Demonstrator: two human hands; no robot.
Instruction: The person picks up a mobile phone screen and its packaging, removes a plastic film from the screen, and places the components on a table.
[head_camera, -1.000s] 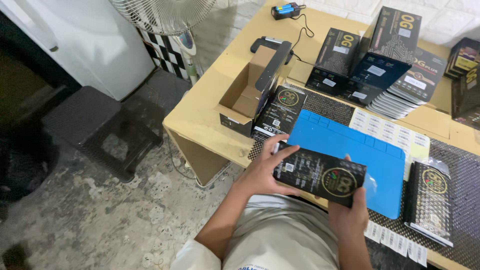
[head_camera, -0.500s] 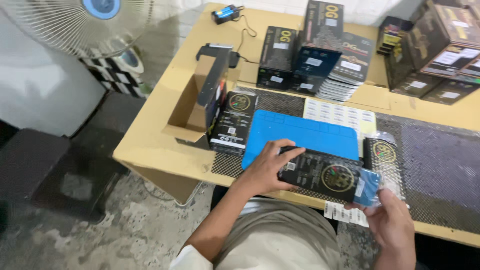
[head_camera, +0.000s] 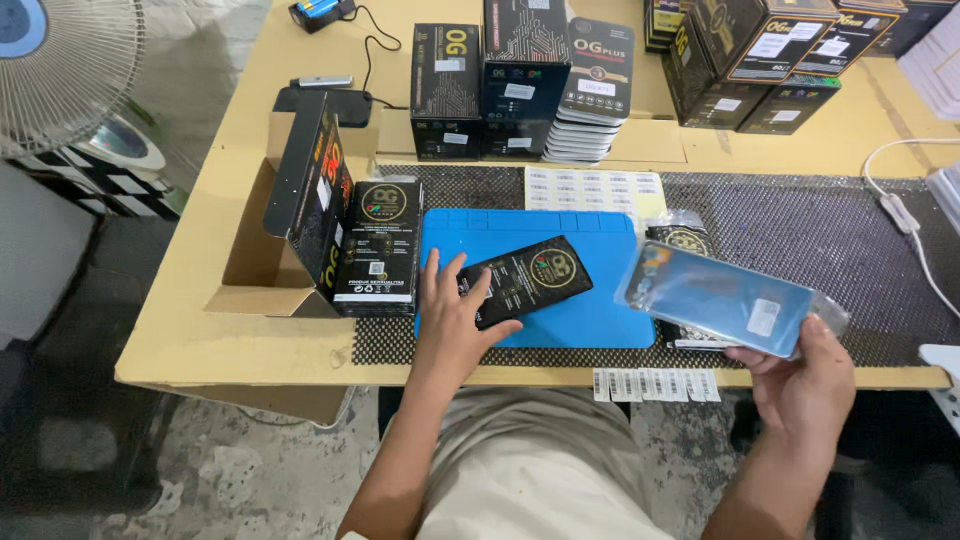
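My left hand (head_camera: 450, 318) lies flat on a black slim packet with a gold round emblem (head_camera: 528, 280), which rests on the blue work mat (head_camera: 600, 310). My right hand (head_camera: 800, 370) holds up a glossy blue-tinted sheet in a clear sleeve (head_camera: 720, 298) above the table's front right edge. A second black packet (head_camera: 380, 245) lies left of the mat, beside an open cardboard box (head_camera: 260, 275) with a black carton leaning in it (head_camera: 310, 190).
Stacks of black cartons (head_camera: 500, 75) and more boxes (head_camera: 760, 50) stand at the back. A label sheet (head_camera: 590, 185) lies behind the mat, barcode strips (head_camera: 655, 385) at the front edge. A fan (head_camera: 60, 70) stands at left, a white cable (head_camera: 905, 215) at right.
The two hands came apart: my right hand drew the blue sheet out to the right, while my left hand set the black packet down on the blue mat. The view shifted right.
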